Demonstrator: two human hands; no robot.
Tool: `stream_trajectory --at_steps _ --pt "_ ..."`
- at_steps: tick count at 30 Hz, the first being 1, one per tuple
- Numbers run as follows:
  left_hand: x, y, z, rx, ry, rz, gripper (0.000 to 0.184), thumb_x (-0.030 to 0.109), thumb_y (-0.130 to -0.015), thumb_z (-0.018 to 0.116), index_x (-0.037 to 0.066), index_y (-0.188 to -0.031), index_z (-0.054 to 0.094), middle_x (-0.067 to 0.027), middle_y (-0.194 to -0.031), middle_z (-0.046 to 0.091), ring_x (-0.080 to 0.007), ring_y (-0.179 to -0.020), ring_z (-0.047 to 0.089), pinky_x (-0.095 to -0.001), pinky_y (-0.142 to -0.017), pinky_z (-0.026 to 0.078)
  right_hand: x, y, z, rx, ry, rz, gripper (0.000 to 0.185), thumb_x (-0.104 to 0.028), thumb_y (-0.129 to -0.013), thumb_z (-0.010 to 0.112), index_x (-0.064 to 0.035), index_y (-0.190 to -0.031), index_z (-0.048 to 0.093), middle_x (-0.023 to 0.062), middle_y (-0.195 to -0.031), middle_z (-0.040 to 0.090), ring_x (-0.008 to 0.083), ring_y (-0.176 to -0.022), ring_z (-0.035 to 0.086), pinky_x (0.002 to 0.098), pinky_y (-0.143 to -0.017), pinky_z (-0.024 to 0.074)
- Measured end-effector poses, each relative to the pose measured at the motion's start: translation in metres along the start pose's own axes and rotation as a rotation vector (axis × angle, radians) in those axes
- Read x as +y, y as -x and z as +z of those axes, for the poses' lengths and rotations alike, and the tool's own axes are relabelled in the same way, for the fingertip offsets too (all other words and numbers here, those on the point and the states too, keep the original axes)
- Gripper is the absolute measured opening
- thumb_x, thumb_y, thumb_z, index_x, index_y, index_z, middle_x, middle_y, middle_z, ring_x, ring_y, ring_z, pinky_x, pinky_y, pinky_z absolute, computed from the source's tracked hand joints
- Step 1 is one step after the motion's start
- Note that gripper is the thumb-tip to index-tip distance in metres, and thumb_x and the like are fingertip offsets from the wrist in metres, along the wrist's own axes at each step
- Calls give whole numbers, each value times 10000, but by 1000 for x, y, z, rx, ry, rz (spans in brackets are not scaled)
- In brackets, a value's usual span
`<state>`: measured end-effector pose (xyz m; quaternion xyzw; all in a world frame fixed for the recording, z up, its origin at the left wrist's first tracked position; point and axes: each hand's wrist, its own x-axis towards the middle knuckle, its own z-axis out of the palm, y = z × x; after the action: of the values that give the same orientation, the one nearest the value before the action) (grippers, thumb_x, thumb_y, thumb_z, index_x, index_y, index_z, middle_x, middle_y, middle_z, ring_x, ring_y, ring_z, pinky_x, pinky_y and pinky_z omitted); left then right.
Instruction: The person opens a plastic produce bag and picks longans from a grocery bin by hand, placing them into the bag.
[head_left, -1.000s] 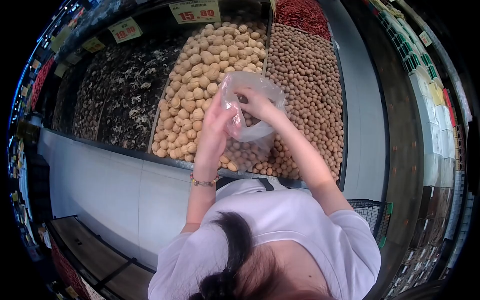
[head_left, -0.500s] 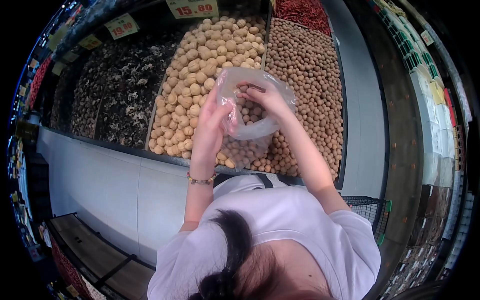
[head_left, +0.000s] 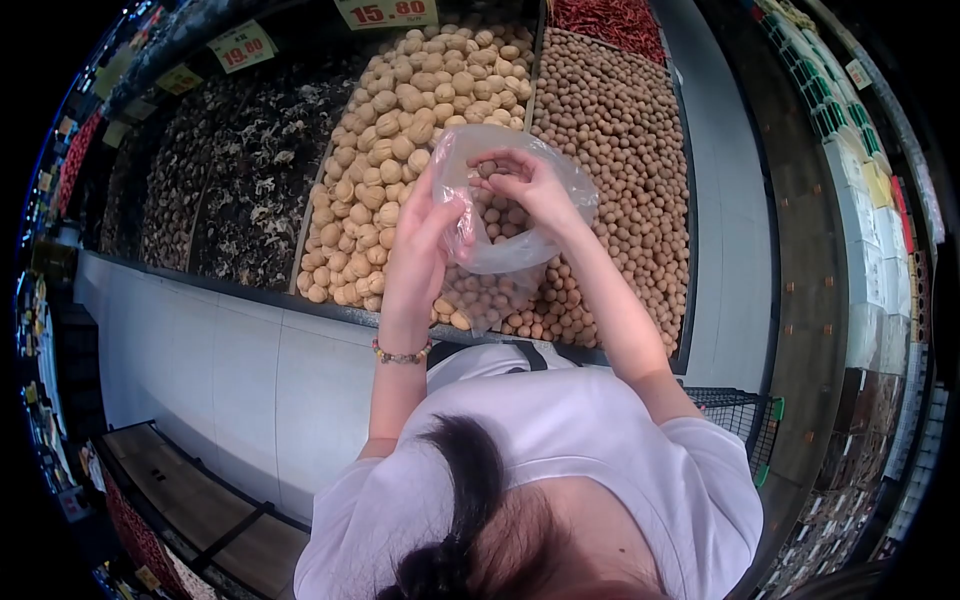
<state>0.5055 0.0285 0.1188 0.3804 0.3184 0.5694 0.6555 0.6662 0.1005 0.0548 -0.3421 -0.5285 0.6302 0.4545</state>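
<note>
My left hand [head_left: 424, 222] grips the left side of a clear plastic bag [head_left: 505, 259], its thumb over the rim. The bag's mouth faces up and is held wide. Brown round dried longans [head_left: 503, 220] lie inside it. Over the mouth, my right hand [head_left: 532, 190] has its fingers curled toward the thumb, with at least one brown longan between them; how many it holds is hidden. Below the bag spreads a bin of loose longans [head_left: 615, 150], and to its left lies a bin of pale walnuts [head_left: 350, 215].
Dark dried fungus [head_left: 270, 190] fills the bin further left, and red dried chillies [head_left: 608, 25] lie at the back. Price signs [head_left: 386, 12] stand along the rear. A wire shopping cart [head_left: 738, 415] is by my right elbow. A low dark stand [head_left: 190, 500] is at lower left.
My right hand has shifted up slightly over the bag's mouth, and its fingers have loosened a little. The bag has risen slightly. My left hand keeps its grip.
</note>
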Motion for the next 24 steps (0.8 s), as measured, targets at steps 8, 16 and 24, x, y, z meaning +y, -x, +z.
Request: stream_trajectory --at_steps 8,16,24 --pt "-6 -3 -9 -68 32 20 579 62 -884 493 47 -1424 286 -4 -815 549 -53 -600 513 -169 -446 403 1 5 12 164 583 -301 263 -119 -878 588 13 -1101 542 144 -1011 646 226 -915 653 311 -774 518" --pt "-5 -3 -10 -51 48 -7 599 41 -865 488 49 -1426 280 1 -802 553 -45 -588 504 -168 -432 379 -2 1 11 200 695 -241 306 -163 -857 596 -6 -1112 534 160 -927 644 306 -808 637 346 -721 502" --pt "1 0 -8 6 37 3 644 -4 -839 457 75 -1447 258 -32 -945 588 -31 -588 498 -165 -426 356 -41 32 6 69 855 -251 339 -108 -813 596 -52 -1145 556 156 -1088 596 322 -1006 578 363 -840 475"
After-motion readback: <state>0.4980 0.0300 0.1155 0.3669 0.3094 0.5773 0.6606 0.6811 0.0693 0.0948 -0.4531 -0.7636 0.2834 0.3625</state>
